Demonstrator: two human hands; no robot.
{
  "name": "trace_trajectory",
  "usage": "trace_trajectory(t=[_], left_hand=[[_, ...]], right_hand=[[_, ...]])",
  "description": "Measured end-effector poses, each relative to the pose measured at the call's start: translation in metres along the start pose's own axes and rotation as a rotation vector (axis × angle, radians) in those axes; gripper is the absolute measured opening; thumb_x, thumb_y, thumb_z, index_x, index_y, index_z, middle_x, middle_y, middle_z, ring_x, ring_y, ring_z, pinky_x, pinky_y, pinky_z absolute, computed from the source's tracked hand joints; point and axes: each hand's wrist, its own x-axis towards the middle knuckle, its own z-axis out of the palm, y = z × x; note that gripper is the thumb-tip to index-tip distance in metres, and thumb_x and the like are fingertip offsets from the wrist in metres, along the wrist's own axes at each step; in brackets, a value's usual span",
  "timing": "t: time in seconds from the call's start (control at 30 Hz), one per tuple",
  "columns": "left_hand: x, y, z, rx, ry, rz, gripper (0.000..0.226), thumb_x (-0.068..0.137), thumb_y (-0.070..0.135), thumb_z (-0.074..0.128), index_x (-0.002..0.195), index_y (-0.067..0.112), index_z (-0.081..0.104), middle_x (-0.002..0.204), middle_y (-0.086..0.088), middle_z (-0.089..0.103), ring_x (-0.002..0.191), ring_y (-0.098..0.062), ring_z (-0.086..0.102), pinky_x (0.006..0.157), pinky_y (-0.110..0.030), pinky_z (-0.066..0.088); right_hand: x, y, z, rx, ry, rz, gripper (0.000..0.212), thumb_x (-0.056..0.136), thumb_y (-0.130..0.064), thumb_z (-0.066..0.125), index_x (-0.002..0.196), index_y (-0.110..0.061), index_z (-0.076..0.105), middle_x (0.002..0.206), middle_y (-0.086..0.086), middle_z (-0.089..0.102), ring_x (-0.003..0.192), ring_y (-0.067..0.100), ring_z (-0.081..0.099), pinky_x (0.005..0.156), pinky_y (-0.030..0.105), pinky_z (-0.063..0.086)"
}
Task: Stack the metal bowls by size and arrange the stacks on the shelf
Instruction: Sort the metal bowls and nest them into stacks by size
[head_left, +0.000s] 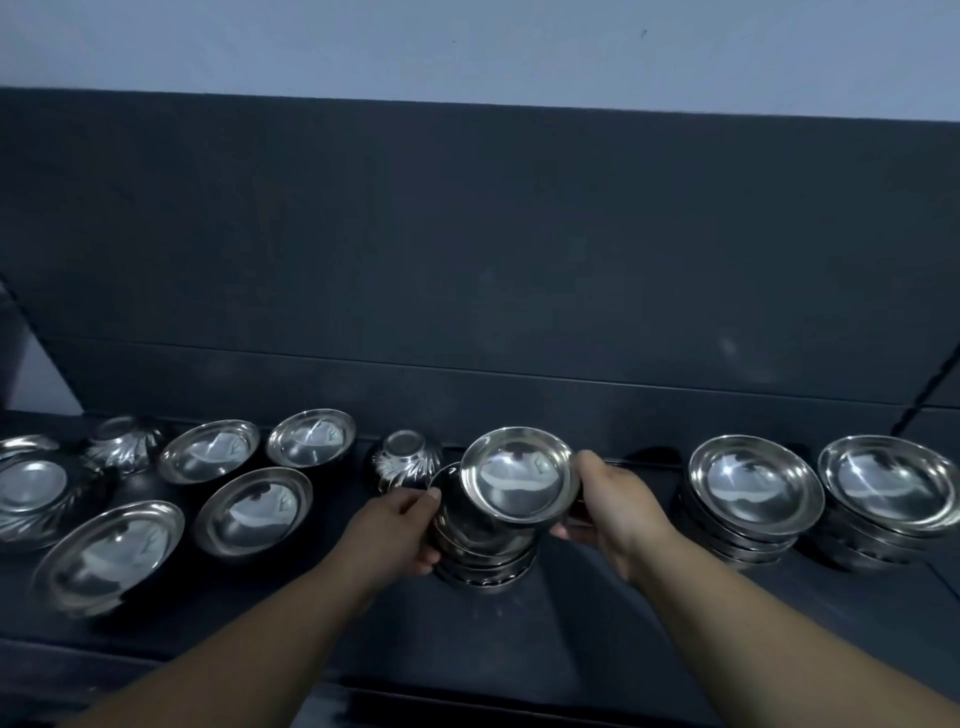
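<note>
A stack of metal bowls (514, 480) stands at the middle of the dark shelf (519, 634), its top bowl tilted toward me. My left hand (397, 530) grips the stack's left side and my right hand (608, 499) grips its right side. Two finished stacks of wider bowls (753, 483) (888, 480) stand to the right. Loose single bowls (254, 506) (111, 551) (210, 449) (311, 436) lie upright on the left. A fluted bowl (408, 460) sits upside down just behind my left hand.
Another overturned fluted bowl (122, 441) and more bowls (31, 491) crowd the far left end. A dark back panel (467, 249) rises behind the shelf, with a pale wall above. Bare shelf surface lies in front of the stacks.
</note>
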Motion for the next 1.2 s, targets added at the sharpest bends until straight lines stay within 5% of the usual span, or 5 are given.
trace_trajectory(t=[0.33, 0.6, 0.77, 0.93, 1.2], left_hand=[[-0.001, -0.012, 0.001, -0.028, -0.01, -0.011, 0.024, 0.099, 0.041, 0.042, 0.12, 0.037, 0.053, 0.113, 0.005, 0.062, 0.095, -0.017, 0.064, 0.071, -0.032, 0.053], [-0.004, -0.011, 0.011, -0.222, -0.089, -0.053, 0.042, 0.1, 0.036, 0.041, 0.142, 0.034, 0.038, 0.133, 0.0, 0.05, 0.084, -0.021, 0.065, 0.076, -0.033, 0.057], [-0.003, -0.008, 0.025, -0.247, -0.17, -0.038, 0.045, 0.1, 0.036, 0.044, 0.144, 0.027, 0.038, 0.129, 0.001, 0.057, 0.091, -0.016, 0.064, 0.083, -0.03, 0.053], [0.0, -0.004, 0.048, -0.255, -0.289, 0.008, 0.049, 0.096, 0.035, 0.052, 0.143, 0.026, 0.038, 0.102, 0.017, 0.061, 0.102, -0.013, 0.063, 0.09, -0.028, 0.05], [0.016, 0.008, 0.09, -0.274, -0.295, 0.01, 0.046, 0.097, 0.032, 0.052, 0.141, 0.024, 0.039, 0.104, 0.012, 0.061, 0.102, -0.012, 0.061, 0.092, -0.028, 0.047]], right_hand=[[0.012, 0.025, 0.016, -0.326, 0.091, -0.154, 0.039, 0.079, -0.05, 0.049, 0.06, -0.021, 0.065, 0.056, -0.003, 0.062, 0.063, 0.02, 0.058, 0.076, 0.05, 0.056], [-0.013, 0.042, 0.01, -0.136, -0.055, 0.001, 0.035, 0.09, -0.064, 0.045, 0.11, -0.039, 0.058, 0.115, -0.009, 0.068, 0.105, 0.015, 0.064, 0.073, 0.036, 0.059], [-0.022, 0.057, -0.008, 0.04, -0.101, -0.076, 0.056, 0.077, -0.051, 0.071, 0.127, -0.033, 0.054, 0.125, -0.009, 0.066, 0.112, 0.013, 0.065, 0.092, 0.04, 0.056], [-0.021, 0.064, -0.035, 0.005, -0.144, -0.209, 0.071, 0.078, 0.008, 0.072, 0.127, -0.03, 0.04, 0.115, -0.019, 0.057, 0.104, -0.004, 0.058, 0.082, 0.013, 0.054], [0.006, 0.062, -0.067, -0.138, -0.034, -0.287, 0.075, 0.079, -0.015, 0.078, 0.143, -0.025, 0.04, 0.135, -0.009, 0.057, 0.125, 0.008, 0.055, 0.106, 0.033, 0.046]])
